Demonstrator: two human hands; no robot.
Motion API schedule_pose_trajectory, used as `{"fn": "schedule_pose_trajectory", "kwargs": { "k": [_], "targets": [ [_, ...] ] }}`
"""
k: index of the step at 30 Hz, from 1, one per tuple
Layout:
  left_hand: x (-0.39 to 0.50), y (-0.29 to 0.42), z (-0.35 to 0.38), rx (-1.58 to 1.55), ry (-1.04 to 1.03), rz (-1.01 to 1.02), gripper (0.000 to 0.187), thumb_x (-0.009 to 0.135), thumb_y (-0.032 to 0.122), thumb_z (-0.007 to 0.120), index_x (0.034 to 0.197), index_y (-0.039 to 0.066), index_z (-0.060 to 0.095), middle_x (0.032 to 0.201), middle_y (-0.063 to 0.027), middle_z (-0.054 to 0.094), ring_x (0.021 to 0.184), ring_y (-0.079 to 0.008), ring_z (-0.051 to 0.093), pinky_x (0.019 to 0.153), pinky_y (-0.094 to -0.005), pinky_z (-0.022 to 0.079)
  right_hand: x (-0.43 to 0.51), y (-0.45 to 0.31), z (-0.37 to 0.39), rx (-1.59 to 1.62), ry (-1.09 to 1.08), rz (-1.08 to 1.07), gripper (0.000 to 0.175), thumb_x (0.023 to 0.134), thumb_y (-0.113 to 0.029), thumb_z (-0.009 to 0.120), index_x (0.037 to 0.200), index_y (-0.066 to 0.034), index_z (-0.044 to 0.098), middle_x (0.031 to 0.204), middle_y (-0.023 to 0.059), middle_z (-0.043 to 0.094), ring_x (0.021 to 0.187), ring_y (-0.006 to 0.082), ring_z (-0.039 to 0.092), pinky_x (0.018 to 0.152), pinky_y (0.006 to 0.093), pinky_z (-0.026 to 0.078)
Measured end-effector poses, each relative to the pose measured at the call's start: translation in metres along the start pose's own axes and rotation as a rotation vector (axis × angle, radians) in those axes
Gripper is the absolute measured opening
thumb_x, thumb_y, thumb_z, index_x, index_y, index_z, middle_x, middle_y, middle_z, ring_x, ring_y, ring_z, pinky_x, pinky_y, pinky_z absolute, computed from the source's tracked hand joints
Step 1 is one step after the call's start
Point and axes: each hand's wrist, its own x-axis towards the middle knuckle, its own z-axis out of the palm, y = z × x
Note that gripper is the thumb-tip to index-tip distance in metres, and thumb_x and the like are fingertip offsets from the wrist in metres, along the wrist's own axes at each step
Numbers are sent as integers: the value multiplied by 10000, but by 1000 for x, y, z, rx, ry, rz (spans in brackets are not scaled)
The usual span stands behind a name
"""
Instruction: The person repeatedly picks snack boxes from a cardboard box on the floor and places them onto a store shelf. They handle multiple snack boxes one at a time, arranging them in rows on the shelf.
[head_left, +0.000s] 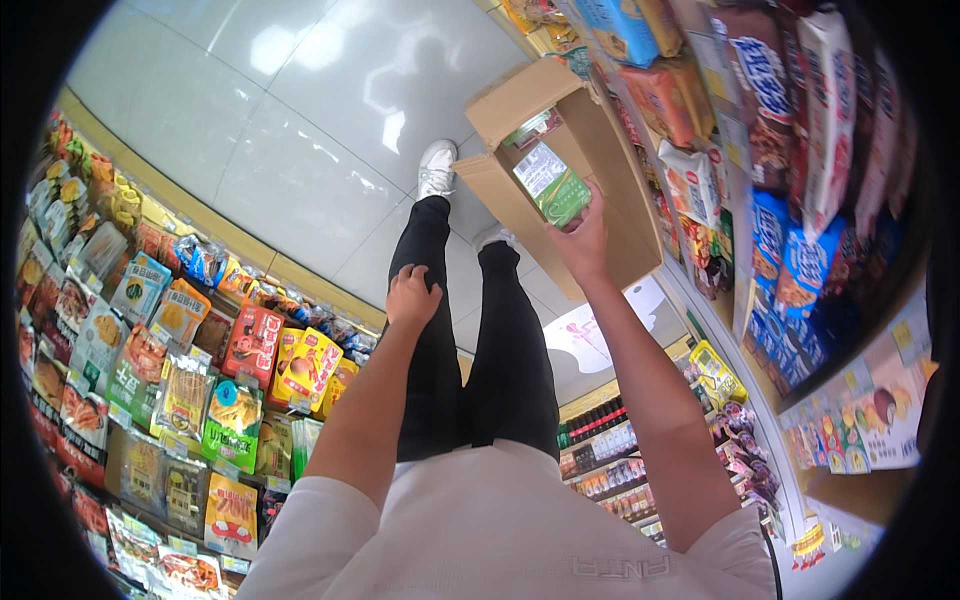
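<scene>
My right hand (583, 238) grips the near end of a green and white packaged box (553, 184) over the open top of a cardboard carton (626, 161). The carton's flaps stand spread outward. Farther in, at the carton's far left corner, lies a smaller green and red package (532, 129). My left hand (413, 296) rests on my left thigh near the knee, its fingers slightly apart and nothing in it.
Shelves of bagged snacks (244, 337) curve along the left. Another shelf unit with packaged snacks (769, 112) rises at the right, close beside the carton. Bottles (600, 424) stand on shelves behind me. Grey floor tiles (300, 157) lie ahead, under my white shoes (436, 171).
</scene>
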Motion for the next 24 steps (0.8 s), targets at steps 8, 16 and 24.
{"fn": "schedule_pose_trajectory", "kwargs": {
  "k": [8,16,24],
  "targets": [
    [-23,62,-105,-59,175,496,558,837,78,743,1367,115,572,1281,-161,653,1180,-394,625,979,-470,550,-91,-41,-36,261,-65,-14,954,800,78,780,1571,-82,243,1252,102,662,1003,134,665,862,292,551],
    [-113,160,-199,3,316,1056,636,738,3,815,1319,94,572,1325,-148,560,1234,-379,563,1026,-472,506,-204,-125,-82,502,-191,-11,952,806,104,771,1574,-116,253,1299,80,666,1077,123,647,882,282,518],
    [-173,218,-232,48,373,1392,476,754,-38,772,1194,73,628,1197,-122,639,1136,-365,624,970,-476,510,-290,-157,-144,668,-80,-119,927,800,54,811,1550,-65,278,1425,115,565,1261,187,599,1039,345,495]
  ]
}}
